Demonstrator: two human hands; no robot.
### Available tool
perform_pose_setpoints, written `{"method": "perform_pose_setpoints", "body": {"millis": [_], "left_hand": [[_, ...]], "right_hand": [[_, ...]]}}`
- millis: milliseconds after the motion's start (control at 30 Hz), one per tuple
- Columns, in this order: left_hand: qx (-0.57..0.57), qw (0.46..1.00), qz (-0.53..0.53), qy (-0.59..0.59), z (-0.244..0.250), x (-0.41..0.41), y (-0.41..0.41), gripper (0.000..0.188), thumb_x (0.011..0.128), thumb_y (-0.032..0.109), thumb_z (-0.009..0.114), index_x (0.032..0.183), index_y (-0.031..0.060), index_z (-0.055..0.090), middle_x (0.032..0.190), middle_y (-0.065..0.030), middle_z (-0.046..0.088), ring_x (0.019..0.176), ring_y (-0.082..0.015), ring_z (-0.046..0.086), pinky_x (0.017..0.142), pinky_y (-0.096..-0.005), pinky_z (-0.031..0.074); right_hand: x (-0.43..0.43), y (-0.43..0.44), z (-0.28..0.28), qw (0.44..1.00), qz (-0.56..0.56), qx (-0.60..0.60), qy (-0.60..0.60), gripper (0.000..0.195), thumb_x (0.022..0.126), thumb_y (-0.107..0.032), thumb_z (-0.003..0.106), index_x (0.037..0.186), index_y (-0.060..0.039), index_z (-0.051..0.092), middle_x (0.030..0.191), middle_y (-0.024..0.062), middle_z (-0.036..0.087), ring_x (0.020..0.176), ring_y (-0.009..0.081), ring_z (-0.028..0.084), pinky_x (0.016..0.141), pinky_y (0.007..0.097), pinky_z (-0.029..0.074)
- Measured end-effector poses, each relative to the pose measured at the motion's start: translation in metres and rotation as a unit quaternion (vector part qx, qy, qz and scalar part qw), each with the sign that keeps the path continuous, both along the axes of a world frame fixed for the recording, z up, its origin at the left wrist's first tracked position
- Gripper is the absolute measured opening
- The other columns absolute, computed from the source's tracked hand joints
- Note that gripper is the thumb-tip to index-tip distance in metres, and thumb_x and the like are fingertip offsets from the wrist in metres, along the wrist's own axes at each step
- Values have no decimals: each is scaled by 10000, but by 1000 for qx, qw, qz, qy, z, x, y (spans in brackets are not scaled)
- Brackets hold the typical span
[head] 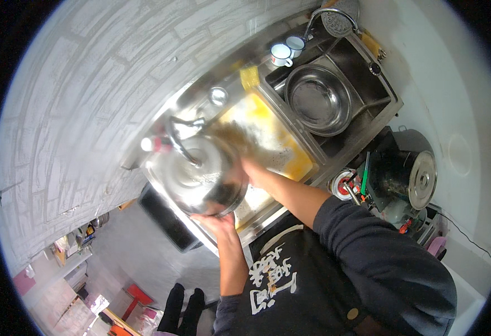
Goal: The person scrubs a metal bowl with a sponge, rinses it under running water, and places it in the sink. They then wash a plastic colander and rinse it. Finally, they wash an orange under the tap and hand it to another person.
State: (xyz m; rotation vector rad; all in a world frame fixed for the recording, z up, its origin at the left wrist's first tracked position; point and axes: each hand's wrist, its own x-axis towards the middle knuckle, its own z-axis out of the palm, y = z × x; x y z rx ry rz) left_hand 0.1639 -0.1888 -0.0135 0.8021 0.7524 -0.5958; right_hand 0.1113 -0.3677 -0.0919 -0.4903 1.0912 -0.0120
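Note:
A large round stainless steel bowl or pot [228, 180] is held tilted under a curved chrome tap [178, 147], over the left basin [266, 138] of a steel sink. My left hand [218, 224] grips its near rim from below. My right hand [251, 170] holds its right side, the fingers partly hidden behind the metal. Yellowish liquid with foam covers the basin floor. Beside the bowl, against the wall, stands a bottle with a white cap [147, 144]. In the right basin rests a steel bowl [319, 100].
Two white enamel mugs [281, 55] and a yellow sponge [249, 77] sit along the sink's back ledge. A second tap [331, 11] arches over the right basin. Right of the sink stands a dark pot with a steel lid [422, 179]. A black bin [167, 218] is on the floor at left.

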Motion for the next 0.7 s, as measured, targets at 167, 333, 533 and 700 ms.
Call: {"method": "perform_pose_setpoints", "body": {"millis": [167,333,533,700], "left_hand": [[6,999,-35,-17,22,-11,-1,876,926,811,413,1474,135,514,1488,-78,558,1375,-307,511,1162,-554,403],[-94,991,-78,-48,13,14,27,766,968,631,558,1541,140,431,1534,-81,510,1386,-327,500,1145,-530,418],[-2,957,-281,-74,-12,95,28,780,1028,604,448,1550,30,362,1554,-203,424,1442,-378,414,1179,-559,361],[50,939,-335,-63,-82,130,4,699,1042,464,535,1552,9,389,1597,-222,379,1427,-340,424,1144,-471,389]], "right_hand": [[-3,0,21,983,-108,105,-106,553,1078,-444,427,1432,-20,458,1321,207,582,1062,323,687,757,440,658],[-14,-26,-12,990,-77,71,-94,828,1026,-626,431,1587,-52,225,1522,301,373,1235,500,564,803,624,621],[-32,-73,29,997,-15,30,-69,666,1038,-563,471,1402,-5,483,1351,248,542,1148,377,604,861,578,551],[-53,-104,33,998,24,-38,-52,721,1013,-575,561,1461,-11,512,1427,207,573,1273,338,586,1005,496,508]]}}
